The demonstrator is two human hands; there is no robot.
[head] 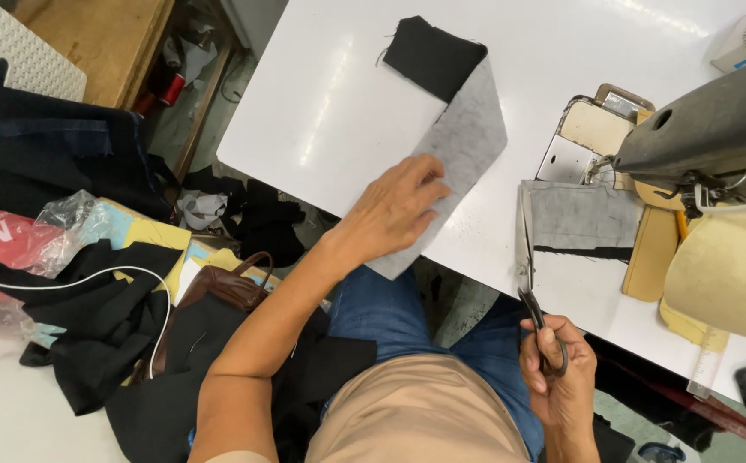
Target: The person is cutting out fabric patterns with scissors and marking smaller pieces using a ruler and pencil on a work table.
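Left hand [394, 210] — centre of frame, fingers spread flat, palm down on a grey fabric strip [463, 146] lying diagonally on the white table [321, 94]; the strip's upper end is a black fabric patch [431, 53]. Right hand [561, 377] — lower right, closed around the handles of black scissors [531, 291], blades pointing up beside a grey fabric piece [583, 219] at the sewing machine [707, 129], right of frame.

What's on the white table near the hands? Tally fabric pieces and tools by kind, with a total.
Fabric pieces: 2, a grey strip with black end under the left hand, and a grey piece at the sewing machine.
Scissors: 1, in the right hand.
Sewing machines: 1.
Total: 4
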